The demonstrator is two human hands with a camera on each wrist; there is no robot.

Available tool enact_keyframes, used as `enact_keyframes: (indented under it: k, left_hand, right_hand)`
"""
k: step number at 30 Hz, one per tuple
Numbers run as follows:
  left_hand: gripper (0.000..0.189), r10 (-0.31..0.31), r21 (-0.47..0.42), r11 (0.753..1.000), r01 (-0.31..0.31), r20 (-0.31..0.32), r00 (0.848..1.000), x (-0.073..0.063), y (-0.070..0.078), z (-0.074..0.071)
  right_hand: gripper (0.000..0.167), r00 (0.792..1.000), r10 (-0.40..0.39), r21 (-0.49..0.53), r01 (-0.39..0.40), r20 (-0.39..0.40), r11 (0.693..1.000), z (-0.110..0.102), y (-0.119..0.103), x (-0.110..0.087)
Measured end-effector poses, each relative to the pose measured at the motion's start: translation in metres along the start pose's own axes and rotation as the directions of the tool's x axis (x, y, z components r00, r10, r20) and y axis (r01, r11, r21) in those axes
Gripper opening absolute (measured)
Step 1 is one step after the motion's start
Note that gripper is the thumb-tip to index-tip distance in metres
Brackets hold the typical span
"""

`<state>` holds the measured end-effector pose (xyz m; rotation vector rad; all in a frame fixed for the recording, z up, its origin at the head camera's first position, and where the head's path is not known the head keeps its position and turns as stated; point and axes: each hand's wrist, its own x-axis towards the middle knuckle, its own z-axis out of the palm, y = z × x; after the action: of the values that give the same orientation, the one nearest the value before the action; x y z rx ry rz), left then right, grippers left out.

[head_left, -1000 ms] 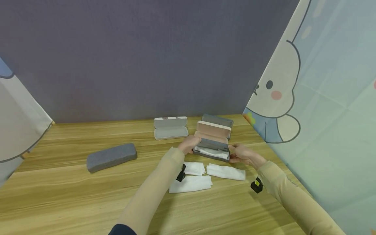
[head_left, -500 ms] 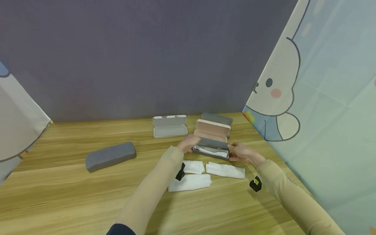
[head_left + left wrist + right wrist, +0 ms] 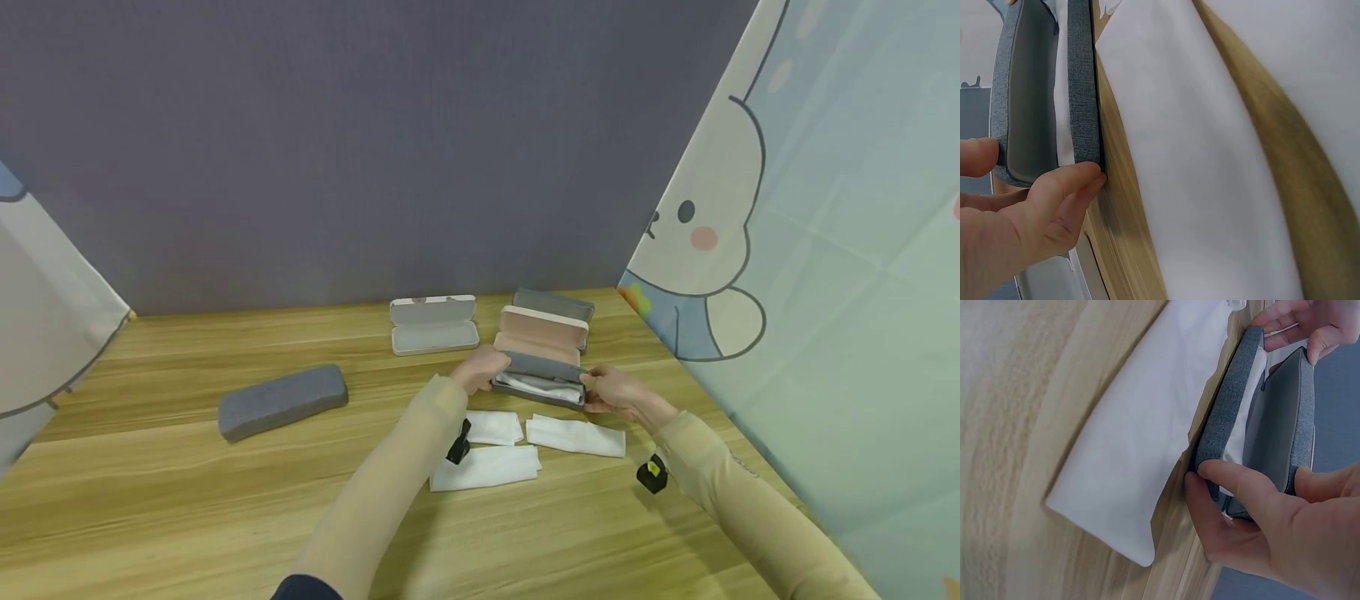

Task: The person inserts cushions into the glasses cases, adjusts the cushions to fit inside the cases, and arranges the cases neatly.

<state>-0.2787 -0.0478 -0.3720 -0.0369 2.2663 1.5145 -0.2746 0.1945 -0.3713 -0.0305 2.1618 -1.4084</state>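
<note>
A blue-grey fabric glasses case [image 3: 551, 367] stands part way open, with a folded white cloth [image 3: 534, 385] lying inside its base. At its left end my left hand [image 3: 480, 369] grips it, thumb on the lid and fingers at the base, as the left wrist view shows. My right hand [image 3: 617, 392] holds the right end likewise. In the right wrist view its thumb touches the lid's edge [image 3: 1302, 419] and its fingers press the front wall [image 3: 1232, 400]. Both hands appear there. Nearer me lie three folded white cloths [image 3: 576, 436], flat and apart from the case.
Right behind the held case sits an open pink-lined case [image 3: 546, 327], with an open dark grey case [image 3: 555, 305] behind that. Farther left is an open white case [image 3: 435, 337] with grey lining. A closed grey case [image 3: 283, 402] lies on the wooden table [image 3: 187, 517] at left.
The lid of the held case has tipped slightly forward over the cloth, the right thumb moving with it. Both hands keep their places at its ends; the other cases and cloths lie as before.
</note>
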Motion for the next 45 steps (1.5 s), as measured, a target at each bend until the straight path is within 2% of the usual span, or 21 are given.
enact_keyframes:
  k: [7, 10, 11, 14, 16, 18, 21, 22, 25, 28, 36, 39, 42, 45]
  left_hand:
    - [0.023, 0.005, -0.008, 1.0, -0.005, 0.0, 1.0, 0.0, -0.003, 0.0]
    - [0.01, 0.006, -0.005, 1.0, -0.006, -0.007, 1.0, -0.002, -0.003, 0.001]
    - [0.011, 0.005, -0.006, 1.0, -0.005, -0.01, 1.0, -0.002, -0.003, 0.001]
    - [0.05, 0.005, -0.024, 1.0, -0.005, -0.013, 1.0, -0.003, -0.003, 0.001]
    - [0.06, 0.008, -0.031, 0.999, -0.008, -0.017, 1.0, -0.003, -0.004, 0.001]
    - [0.054, 0.012, -0.026, 1.0, -0.012, -0.021, 1.0, -0.003, -0.005, 0.002]
    - [0.017, 0.017, 0.023, 1.0, -0.016, -0.048, 0.999, -0.002, -0.008, 0.003]
    - [0.017, 0.025, 0.049, 0.999, -0.022, -0.061, 0.998, -0.002, -0.009, 0.003]
    - [0.037, 0.055, 0.131, 0.99, -0.042, -0.099, 0.994, 0.0, -0.011, 0.004]
    - [0.04, 0.095, 0.197, 0.978, -0.067, -0.133, 0.987, -0.001, -0.012, 0.005]
    - [0.039, 0.106, 0.245, 0.967, -0.068, -0.147, 0.983, -0.001, -0.013, 0.006]
    - [0.035, 0.109, 0.248, 0.966, -0.07, -0.147, 0.983, 0.001, -0.015, 0.005]
    - [0.005, 0.104, 0.229, 0.971, -0.07, -0.138, 0.985, -0.001, -0.016, 0.003]
    - [0.043, 0.089, 0.213, 0.975, -0.059, -0.135, 0.987, -0.003, -0.016, 0.001]
  right_hand:
    - [0.055, 1.0, -0.004, -0.031, 0.004, -0.015, 1.0, 0.002, 0.0, -0.002]
    - [0.054, 1.0, 0.0, -0.038, -0.001, -0.02, 0.999, 0.003, -0.001, -0.003]
    - [0.054, 1.0, -0.001, -0.042, 0.0, -0.02, 0.999, 0.003, -0.001, -0.003]
    - [0.053, 1.0, -0.004, -0.052, 0.003, -0.022, 0.999, 0.003, -0.002, -0.004]
    - [0.053, 1.0, -0.006, -0.05, 0.005, -0.027, 0.999, 0.005, -0.001, -0.005]
    - [0.054, 1.0, -0.009, -0.068, 0.006, -0.029, 0.998, 0.006, -0.001, -0.005]
    - [0.054, 0.998, -0.007, -0.098, 0.001, -0.06, 0.995, 0.01, 0.002, -0.006]
    - [0.054, 0.997, -0.011, -0.124, 0.002, -0.07, 0.992, 0.011, 0.002, -0.006]
    - [0.052, 0.994, -0.031, -0.194, 0.011, -0.102, 0.981, 0.013, 0.005, -0.005]
    - [0.05, 0.99, -0.059, -0.249, 0.026, -0.127, 0.968, 0.016, 0.007, -0.004]
    - [0.051, 0.986, -0.056, -0.246, 0.016, -0.16, 0.969, 0.018, 0.013, -0.003]
    - [0.052, 0.985, -0.071, -0.269, 0.027, -0.158, 0.963, 0.017, 0.013, -0.004]
    - [0.052, 0.986, -0.084, -0.292, 0.038, -0.147, 0.956, 0.016, 0.011, -0.005]
    - [0.053, 0.987, -0.084, -0.302, 0.04, -0.135, 0.952, 0.015, 0.009, -0.004]
